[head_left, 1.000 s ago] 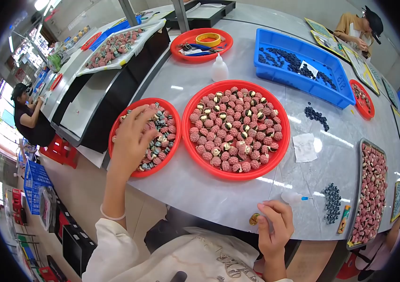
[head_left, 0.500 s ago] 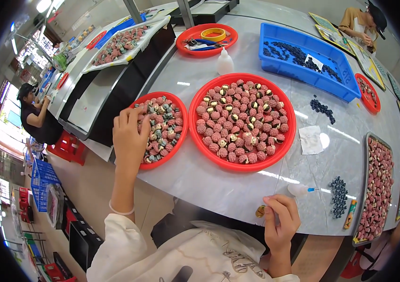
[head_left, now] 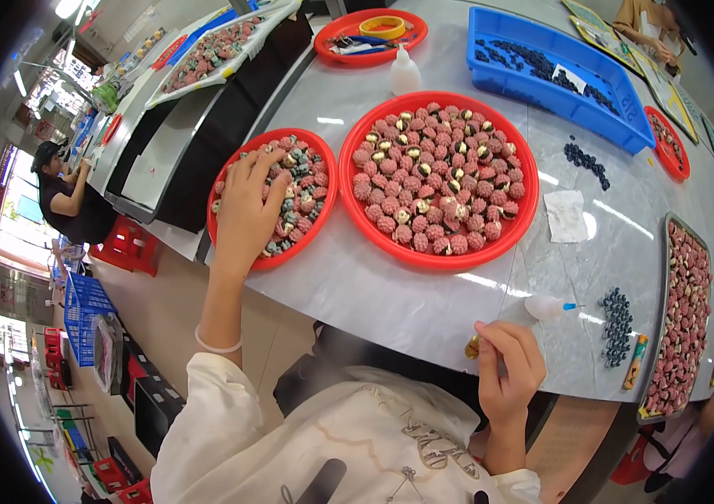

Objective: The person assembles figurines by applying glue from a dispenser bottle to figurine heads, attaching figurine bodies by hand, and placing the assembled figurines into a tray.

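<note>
My left hand (head_left: 249, 210) is over the smaller red round tray (head_left: 323, 223), fingers stretched out and thumb apart, fingertips among the pieces. That tray is filled with small pink, bumpy, berry-like pieces (head_left: 298, 227), some with grey-blue parts. My right hand (head_left: 511, 370) is closed near the table's front edge, thumb and fingertips pressed together; what they hold, if anything, is too small to make out. Beside its thumb shows a small gold-brown roundish thing (head_left: 472, 347), partly covered. The larger red round tray (head_left: 533, 181) holds many pink pieces (head_left: 432, 181) with dark and cream parts.
A white squeeze bottle (head_left: 544, 307) with a blue tip lies near small blue-grey beads (head_left: 616, 328). Another bottle (head_left: 405, 74) stands behind the large tray. A blue bin (head_left: 558, 92), a white tissue (head_left: 567, 217) and a long metal tray (head_left: 667, 277) of pink pieces lie rightward.
The whole view has shifted, with the table sitting higher in it. My left hand has moved rightward from the small tray's left side over its pieces. My right hand stays closed beside the gold-brown thing.
</note>
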Motion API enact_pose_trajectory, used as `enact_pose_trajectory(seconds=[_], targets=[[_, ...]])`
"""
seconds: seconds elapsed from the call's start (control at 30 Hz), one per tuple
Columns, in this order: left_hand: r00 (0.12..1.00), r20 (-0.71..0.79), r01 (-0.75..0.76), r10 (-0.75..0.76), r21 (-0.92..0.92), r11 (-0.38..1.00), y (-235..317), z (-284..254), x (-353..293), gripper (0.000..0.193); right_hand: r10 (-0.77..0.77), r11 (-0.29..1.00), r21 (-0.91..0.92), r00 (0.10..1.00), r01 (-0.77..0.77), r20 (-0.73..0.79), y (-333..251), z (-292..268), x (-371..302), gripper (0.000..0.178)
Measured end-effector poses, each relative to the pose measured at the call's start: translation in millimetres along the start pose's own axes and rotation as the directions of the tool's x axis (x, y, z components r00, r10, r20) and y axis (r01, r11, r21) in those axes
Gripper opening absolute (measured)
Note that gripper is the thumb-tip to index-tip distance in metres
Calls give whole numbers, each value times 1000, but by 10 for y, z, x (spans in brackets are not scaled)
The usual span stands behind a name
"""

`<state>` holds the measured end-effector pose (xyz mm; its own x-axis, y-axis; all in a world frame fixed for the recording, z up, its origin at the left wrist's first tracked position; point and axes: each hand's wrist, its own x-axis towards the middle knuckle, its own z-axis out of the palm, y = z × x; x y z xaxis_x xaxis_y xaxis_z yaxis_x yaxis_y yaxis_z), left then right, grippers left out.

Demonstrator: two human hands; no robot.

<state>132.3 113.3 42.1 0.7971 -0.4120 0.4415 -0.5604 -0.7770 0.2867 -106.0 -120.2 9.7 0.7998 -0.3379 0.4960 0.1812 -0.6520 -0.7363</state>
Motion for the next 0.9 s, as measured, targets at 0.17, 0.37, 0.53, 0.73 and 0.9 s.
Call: enact_pose_trajectory(seconds=[0.17,0.37,0.53,0.73,0.9], targets=[[997,-74,-2,2,-4,1000,95,-7,9,23,-36,999,-5,999,36,2,22,6,21,14],[1000,-21,-1,4,123,992,53,-15,47,26,-41,999,4,999,41,-4,29,4,14,15],[974,133,110,-182,423,899,496,-188,149,26,-19,1000,14,1000,19,0,35,-13,21,15],[867,141,-390,478,-404,828,1299,287,105,31,-15,999,50,1000,14,21,20,-53,3,14],[837,105,-476,537,-342,810,1290,523,15,29,-11,999,-30,1000,12,25,34,-272,-138,13]])
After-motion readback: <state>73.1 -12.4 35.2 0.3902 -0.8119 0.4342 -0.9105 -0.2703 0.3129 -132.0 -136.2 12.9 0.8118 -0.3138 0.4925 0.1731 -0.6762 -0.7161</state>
